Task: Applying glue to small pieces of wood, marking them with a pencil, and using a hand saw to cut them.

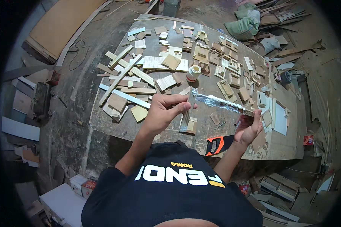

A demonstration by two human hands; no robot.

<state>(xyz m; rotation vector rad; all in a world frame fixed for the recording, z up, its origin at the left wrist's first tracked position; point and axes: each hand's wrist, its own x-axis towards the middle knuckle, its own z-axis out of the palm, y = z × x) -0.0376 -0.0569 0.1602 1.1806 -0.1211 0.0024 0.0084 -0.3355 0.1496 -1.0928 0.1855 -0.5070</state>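
Observation:
In my left hand (159, 111) a thin wooden piece (188, 113) is pinched between thumb and fingers, held on edge above the table. My right hand (250, 128) grips the far right end of a narrow strip (219, 102) with a shiny, ragged, silvery coating. The strip's other end meets the top of the wooden piece, or comes very close to it. Just beyond stands an uncapped small round jar (193, 73). Below my hands a small wooden block (191, 126) lies near the table's front edge. Beside my right wrist rests a handsaw with an orange and black handle (215, 146).
The worktable (102, 125) carries loose wood strips (119, 79) on the left and several small wooden assemblies (227, 90) on the right. Pale panels (280, 117) lie at its right edge. Sacks (248, 22) and scrap boards sit on the floor beyond.

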